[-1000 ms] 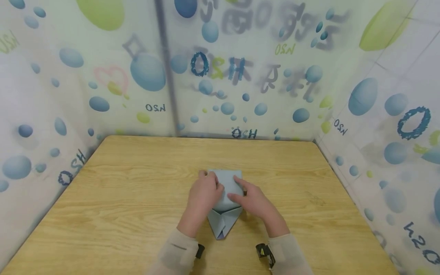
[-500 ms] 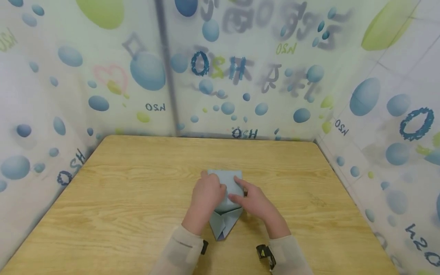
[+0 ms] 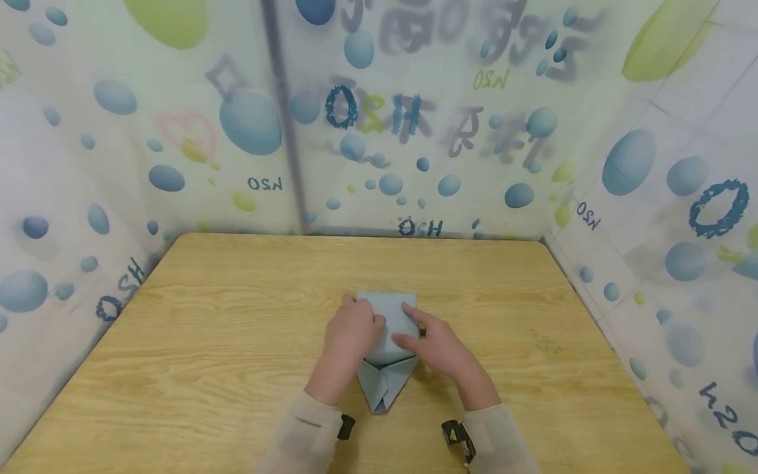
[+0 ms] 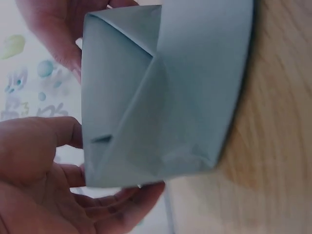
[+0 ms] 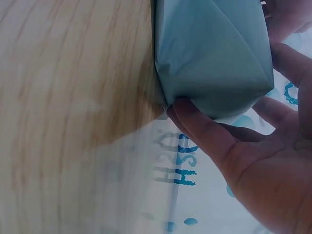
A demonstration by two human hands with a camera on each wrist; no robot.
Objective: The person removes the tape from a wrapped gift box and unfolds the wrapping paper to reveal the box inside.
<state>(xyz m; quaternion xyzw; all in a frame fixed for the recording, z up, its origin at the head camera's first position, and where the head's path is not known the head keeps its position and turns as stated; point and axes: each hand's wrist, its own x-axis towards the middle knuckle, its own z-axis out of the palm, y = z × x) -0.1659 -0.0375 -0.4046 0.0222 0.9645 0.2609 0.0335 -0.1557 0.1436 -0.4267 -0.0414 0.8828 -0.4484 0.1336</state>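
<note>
A box-like package wrapped in pale blue-grey paper [image 3: 391, 313] lies on the wooden table. At its near end the paper is folded into a pointed triangular flap [image 3: 385, 382]. My left hand [image 3: 353, 332] holds the package's left side, fingers bent at the far left corner and the thumb on top. In the left wrist view its fingers [image 4: 117, 207] reach round the lower edge, beside creased, overlapping paper. My right hand [image 3: 438, 342] holds the right side, index finger and thumb on the top face. The right wrist view shows fingers [image 5: 204, 129] against the package's lower corner.
The wooden table [image 3: 237, 316] extends on both sides of the package. Behind and beside it stand walls [image 3: 367, 164] printed with blue and green bubbles and lettering. A small black device [image 3: 454, 434] sits at the right cuff.
My left hand shifts slightly right over the package, then back left. The right hand and the package stay in nearly the same place.
</note>
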